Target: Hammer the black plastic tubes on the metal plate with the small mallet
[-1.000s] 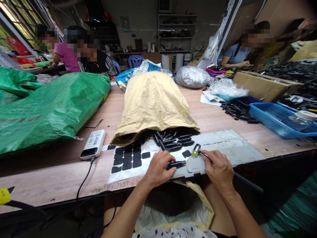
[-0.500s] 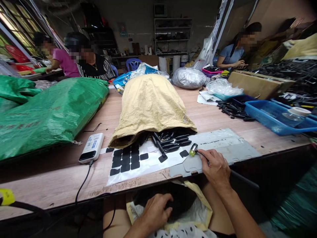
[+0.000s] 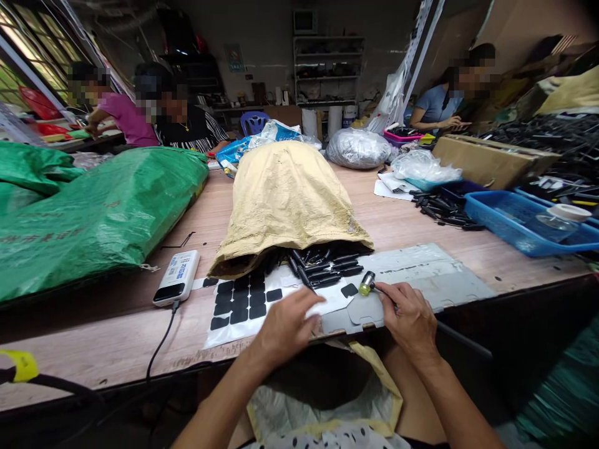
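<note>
My right hand (image 3: 412, 315) is closed round the dark handle of a small mallet (image 3: 367, 282), whose metal head has a yellow-green face. The mallet head rests over the grey board (image 3: 449, 280). My left hand (image 3: 287, 321) is above the table's front edge, its thumb and forefinger apart, right in front of several black pen-like parts (image 3: 327, 274). These parts spill from the mouth of a tan sack (image 3: 290, 193). Under them lies a white sheet with black rounded-square stickers (image 3: 238, 299); one black sticker (image 3: 349, 290) sits near the mallet head.
An open sack (image 3: 393, 405) lies in my lap below the edge. A white power bank (image 3: 176, 277) with a cable stands left, beside a green sack (image 3: 103, 212). Blue tray (image 3: 528, 224) and loose black parts (image 3: 444, 212) are at right. Three people sit beyond the table.
My left hand has risen from the lap sack to the table edge by the black pen-like parts. My right hand keeps the mallet in nearly the same place.
</note>
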Demonstrator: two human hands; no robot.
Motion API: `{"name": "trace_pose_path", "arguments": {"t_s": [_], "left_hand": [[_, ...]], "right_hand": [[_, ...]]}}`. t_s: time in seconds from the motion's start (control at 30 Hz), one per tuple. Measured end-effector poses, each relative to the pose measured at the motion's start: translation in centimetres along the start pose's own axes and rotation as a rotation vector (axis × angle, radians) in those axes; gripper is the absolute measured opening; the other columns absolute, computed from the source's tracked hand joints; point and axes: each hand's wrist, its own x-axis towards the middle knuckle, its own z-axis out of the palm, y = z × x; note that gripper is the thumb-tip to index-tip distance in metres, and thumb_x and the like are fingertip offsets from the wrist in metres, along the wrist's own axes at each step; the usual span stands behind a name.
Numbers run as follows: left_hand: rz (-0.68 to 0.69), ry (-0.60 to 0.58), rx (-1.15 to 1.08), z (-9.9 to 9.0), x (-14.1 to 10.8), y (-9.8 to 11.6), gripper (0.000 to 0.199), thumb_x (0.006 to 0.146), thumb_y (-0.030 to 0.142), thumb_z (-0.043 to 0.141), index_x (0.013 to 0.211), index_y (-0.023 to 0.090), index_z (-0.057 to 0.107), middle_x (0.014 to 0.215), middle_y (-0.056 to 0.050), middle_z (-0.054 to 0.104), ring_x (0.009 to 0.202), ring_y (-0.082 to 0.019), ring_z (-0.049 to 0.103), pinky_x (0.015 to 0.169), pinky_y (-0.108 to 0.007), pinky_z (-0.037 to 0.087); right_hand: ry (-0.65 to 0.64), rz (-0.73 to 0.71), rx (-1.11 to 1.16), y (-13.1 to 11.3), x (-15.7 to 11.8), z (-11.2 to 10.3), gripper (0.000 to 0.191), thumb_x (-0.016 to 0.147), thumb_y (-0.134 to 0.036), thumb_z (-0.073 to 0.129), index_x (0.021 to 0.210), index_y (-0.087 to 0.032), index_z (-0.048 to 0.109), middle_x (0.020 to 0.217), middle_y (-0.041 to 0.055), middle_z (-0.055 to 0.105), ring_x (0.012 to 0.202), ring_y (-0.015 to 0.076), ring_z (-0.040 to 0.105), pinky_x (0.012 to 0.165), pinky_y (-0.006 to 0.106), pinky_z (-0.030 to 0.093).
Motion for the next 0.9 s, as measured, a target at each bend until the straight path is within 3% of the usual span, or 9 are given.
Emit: {"name": "trace_pose_path", "arguments": {"t_s": [0.07,0.13,0.3,0.47,0.6,0.77,0.9], "left_hand": [[0.018,0.089,0.215,-0.8,2.2,-2.1,0.052,0.083,0.002,0.055,0.129,0.026,0.062,0.128,-0.008,0.060,0.111,-0.024,0.058,0.093,-0.037,0.049],[0.056,0.094,0.365,-0.9,3.5,-3.9,0.058,0.078,-0.002,0.057,0.127,0.028,0.063,0.136,-0.009,0.054,0.115,-0.027,0.054,0.096,-0.042,0.047],[0.087,0.091,0.478,-0.5,3.8,-5.4,0.027,0.083,0.010,0.069,0.106,0.023,0.068,0.130,-0.008,0.060,0.109,-0.028,0.053,0.089,-0.042,0.044],[0.019,0.110,0.352,0.1,2.7,-5.6,0.018,0.087,0.016,0.070,0.104,0.022,0.067,0.099,-0.004,0.070,0.096,-0.024,0.056,0.085,-0.039,0.042],[-0.023,0.176,0.118,1.2,2.3,-4.4,0.019,0.088,0.019,0.072,0.106,0.022,0.068,0.097,-0.003,0.070,0.093,-0.023,0.056,0.084,-0.037,0.043],[-0.004,0.145,-0.033,3.6,2.5,-1.9,0.024,0.084,0.018,0.076,0.107,0.022,0.068,0.094,-0.003,0.069,0.092,-0.023,0.057,0.083,-0.036,0.044],[-0.037,0.191,-0.149,4.4,2.7,-1.9,0.032,0.076,0.014,0.080,0.105,0.020,0.068,0.095,-0.003,0.065,0.093,-0.021,0.057,0.083,-0.033,0.046]], "right_hand": [[0.004,-0.004,-0.004,0.1,0.0,0.1,0.029,0.093,-0.023,0.054,0.115,-0.027,0.072,0.092,0.0046,0.066,0.084,0.0217,0.054,0.074,0.034,0.038],[0.002,-0.012,-0.001,0.2,0.0,0.1,0.028,0.094,-0.024,0.054,0.115,-0.028,0.072,0.093,0.0043,0.066,0.084,0.0217,0.054,0.074,0.033,0.038],[-0.003,-0.014,0.008,0.3,0.0,0.2,0.028,0.095,-0.024,0.054,0.116,-0.028,0.072,0.092,0.0034,0.066,0.084,0.0210,0.054,0.076,0.033,0.039],[-0.005,-0.003,0.000,0.3,-0.1,0.2,0.028,0.095,-0.024,0.056,0.117,-0.029,0.072,0.093,0.0033,0.066,0.084,0.0209,0.054,0.076,0.033,0.040],[-0.005,0.001,0.001,0.2,-0.1,0.2,0.027,0.095,-0.023,0.055,0.115,-0.029,0.072,0.093,0.0037,0.067,0.085,0.0209,0.056,0.076,0.033,0.040],[-0.014,-0.001,-0.007,0.1,-0.1,0.1,0.026,0.095,-0.024,0.056,0.116,-0.028,0.071,0.094,0.0039,0.067,0.085,0.0215,0.056,0.076,0.033,0.041],[-0.017,-0.030,0.003,0.5,-0.1,0.1,0.026,0.096,-0.023,0.056,0.116,-0.028,0.071,0.094,0.0038,0.068,0.086,0.0215,0.057,0.077,0.033,0.043]]}}
